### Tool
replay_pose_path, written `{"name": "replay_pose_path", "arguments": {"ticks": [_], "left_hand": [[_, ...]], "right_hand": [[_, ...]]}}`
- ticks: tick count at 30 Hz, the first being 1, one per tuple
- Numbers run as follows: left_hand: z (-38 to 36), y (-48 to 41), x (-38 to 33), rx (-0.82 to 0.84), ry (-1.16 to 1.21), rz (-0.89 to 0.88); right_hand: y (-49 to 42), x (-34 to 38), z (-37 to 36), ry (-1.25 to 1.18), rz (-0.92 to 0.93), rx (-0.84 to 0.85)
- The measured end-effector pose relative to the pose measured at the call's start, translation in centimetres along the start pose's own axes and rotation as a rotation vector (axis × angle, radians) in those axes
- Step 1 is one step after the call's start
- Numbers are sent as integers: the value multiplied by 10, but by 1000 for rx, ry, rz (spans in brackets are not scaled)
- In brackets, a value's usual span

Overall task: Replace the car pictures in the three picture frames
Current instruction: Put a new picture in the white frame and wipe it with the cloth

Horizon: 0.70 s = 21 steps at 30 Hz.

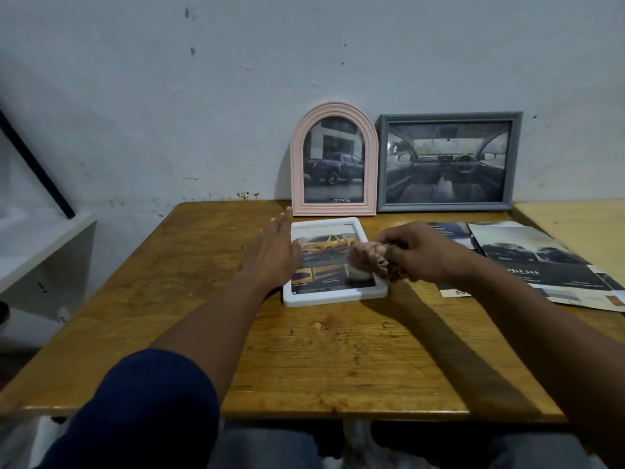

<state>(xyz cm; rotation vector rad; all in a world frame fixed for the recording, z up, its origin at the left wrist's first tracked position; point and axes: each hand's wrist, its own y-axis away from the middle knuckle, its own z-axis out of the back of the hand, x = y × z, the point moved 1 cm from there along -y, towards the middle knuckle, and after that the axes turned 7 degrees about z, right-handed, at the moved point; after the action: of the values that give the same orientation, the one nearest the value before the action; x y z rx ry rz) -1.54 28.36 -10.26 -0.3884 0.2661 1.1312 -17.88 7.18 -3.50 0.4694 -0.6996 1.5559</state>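
A white picture frame (324,297) lies flat on the wooden table (304,360), face up, showing a yellow car picture (324,247). My left hand (275,252) rests flat and open on the frame's left edge. My right hand (416,252) hovers over the frame's right side, fingers closed on a crumpled brownish cloth (367,257). Behind, a pink arched frame (297,164) with a dark pickup picture and a grey rectangular frame (514,157) with a car-interior picture lean upright against the wall.
Several loose car brochure pages (534,262) lie spread on the table's right side. A lighter second tabletop (575,225) adjoins at the far right. A white shelf (40,245) stands to the left, with a black bar slanting above it.
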Motion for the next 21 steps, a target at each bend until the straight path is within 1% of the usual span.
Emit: {"name": "replay_pose_path", "arguments": {"ticks": [3, 5, 7, 10, 11, 13, 15, 16, 18, 19, 21], "left_hand": [[11, 3, -1, -139, 0, -61], [17, 7, -3, -160, 50, -44], [20, 14, -2, -131, 88, -12], [19, 27, 2, -37, 144, 86], [18, 30, 2, -7, 150, 114], [19, 34, 0, 26, 132, 131], [21, 35, -5, 42, 137, 140], [21, 34, -8, 48, 144, 149], [21, 33, -16, 64, 152, 183], [22, 32, -20, 75, 169, 208], [21, 29, -24, 88, 216, 235]], "right_hand": [[24, 12, -13, 28, 47, 167], [35, 12, -32, 154, 112, 253], [41, 9, -46, 193, 125, 274], [41, 13, -44, 76, 96, 232], [38, 15, -39, 54, 97, 182], [24, 15, -30, 59, 67, 8], [4, 7, -23, 66, -70, -131], [-6, 1, -23, 55, -178, -138], [-21, -6, -28, 46, -369, -72], [-26, -6, -31, 51, -404, -51], [-38, -4, -37, 31, -394, -61]]}}
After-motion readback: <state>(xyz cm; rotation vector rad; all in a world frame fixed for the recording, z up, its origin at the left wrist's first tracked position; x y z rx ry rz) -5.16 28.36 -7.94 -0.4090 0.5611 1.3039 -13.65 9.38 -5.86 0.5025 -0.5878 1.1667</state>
